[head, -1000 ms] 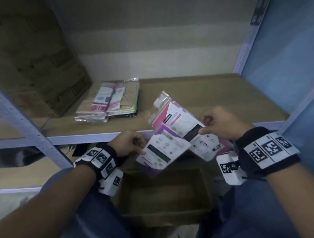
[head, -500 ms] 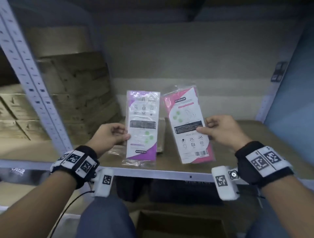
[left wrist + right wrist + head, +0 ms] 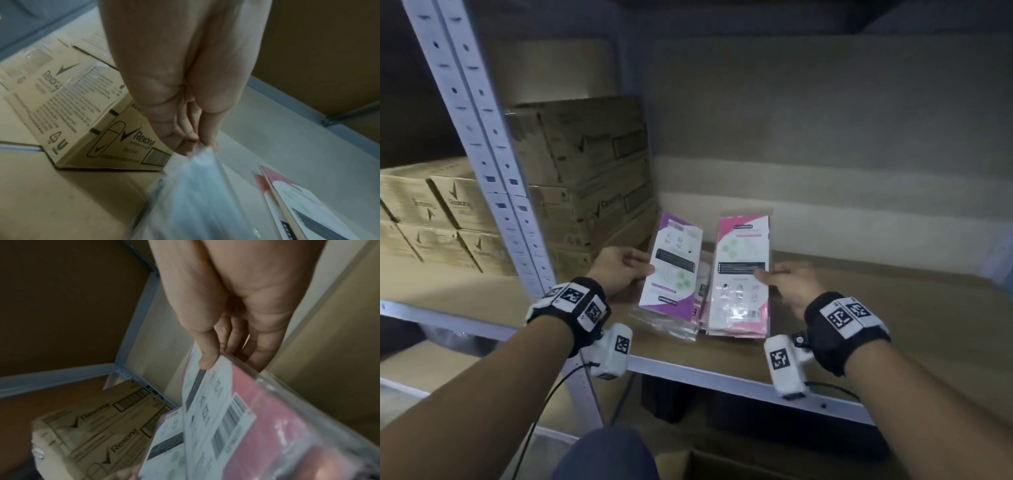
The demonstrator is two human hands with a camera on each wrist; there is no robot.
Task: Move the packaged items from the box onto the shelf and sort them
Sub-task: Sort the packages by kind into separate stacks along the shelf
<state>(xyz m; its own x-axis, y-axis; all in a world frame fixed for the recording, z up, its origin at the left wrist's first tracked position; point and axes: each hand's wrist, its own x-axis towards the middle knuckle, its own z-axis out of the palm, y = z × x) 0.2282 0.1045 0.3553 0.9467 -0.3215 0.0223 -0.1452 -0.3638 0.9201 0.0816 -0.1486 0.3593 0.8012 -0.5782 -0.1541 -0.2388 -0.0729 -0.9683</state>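
Packets (image 3: pixel 742 274) showing glossy clear plastic wrap | cartons (image 3: pixel 582 164) showing matt brown cardboard | shelf (image 3: pixel 893 308) showing matt board, painted metal frame

Cardboard cartons (image 3: pixel 98 113), at my nine o'clock: I read "Rexona" beside a tick mark, barcodes below.
Pink packet (image 3: pixel 236 415): barcode and care symbols; wording too blurred for me.

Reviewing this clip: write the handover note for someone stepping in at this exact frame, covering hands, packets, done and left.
Left hand pinches the purple packet by its left edge.
Right hand pinches the pink packet by its right edge.
Both packets are over the shelf, above packets already lying there.
Done: this pair is out of the box.
Left: set each down with its own colour; box contents are out of view.
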